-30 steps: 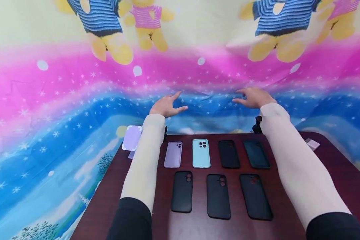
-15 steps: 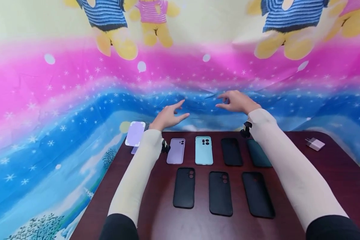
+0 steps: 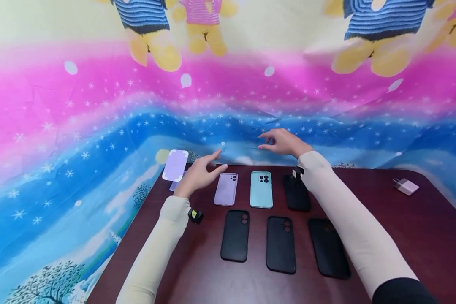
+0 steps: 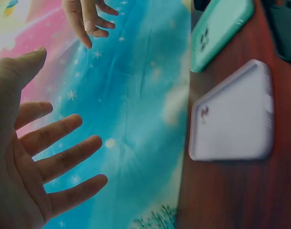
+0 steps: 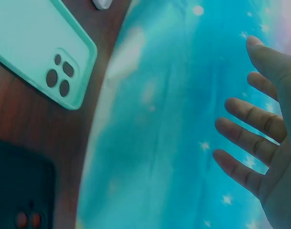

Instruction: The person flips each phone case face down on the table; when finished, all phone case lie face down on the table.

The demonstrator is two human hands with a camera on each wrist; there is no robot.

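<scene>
Left hand hovers over the back-left part of the table, fingers straight and spread, holding nothing; nearest thing is the lilac phone case, just right of it, not touching as far as I can tell. Lilac case lies flat, back up, long axis running front to back, camera cutout at the far end toward the backdrop; smooth matte plastic or silicone, rounded corners; from the left wrist it shows as a pale rounded slab. Right hand is held in the air beyond the table's back edge in front of the cloth backdrop, fingers loosely extended, gripping nothing. Mint green case lies next to the lilac one, same orientation, camera holes at far end, also seen in the right wrist view. Black case in the same back row is partly hidden by the right forearm. Front row has three black cases, left, middle, right, all flat, matte, parallel, cutouts at far end. Small lilac stand sits at the back-left corner, upright. White charger plug sits well apart at the far right. Table is dark reddish wood, glossy. Backdrop is wrinkled printed fabric, pink and blue bands with stars and teddy bears.
</scene>
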